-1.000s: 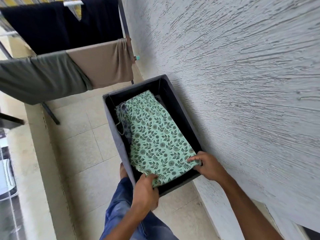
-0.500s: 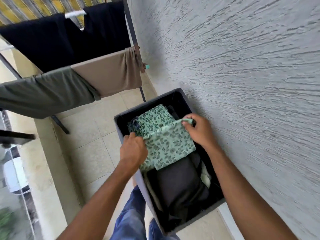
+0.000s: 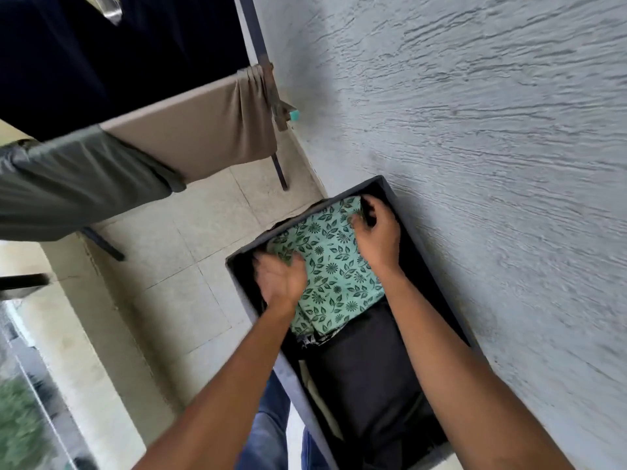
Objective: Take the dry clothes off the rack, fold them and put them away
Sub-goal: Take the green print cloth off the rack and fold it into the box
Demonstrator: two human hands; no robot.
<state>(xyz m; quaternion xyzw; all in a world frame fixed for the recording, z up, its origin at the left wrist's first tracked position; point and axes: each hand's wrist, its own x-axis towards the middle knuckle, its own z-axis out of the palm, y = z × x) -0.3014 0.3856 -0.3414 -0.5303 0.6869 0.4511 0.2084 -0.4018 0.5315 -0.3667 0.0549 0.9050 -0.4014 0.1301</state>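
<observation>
Inside the bin (image 3: 244, 293), both hands, left (image 3: 281, 278) and right (image 3: 376, 232), gripped opposite edges of the folded green cloth (image 3: 332, 266) between them.

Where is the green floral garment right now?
In the head view, the green floral garment lies folded in the far half of the dark bin beside the wall, both hands on it, above a black garment.

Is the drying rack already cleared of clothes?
No: a navy garment, a tan cloth and an olive garment hang on it.
</observation>
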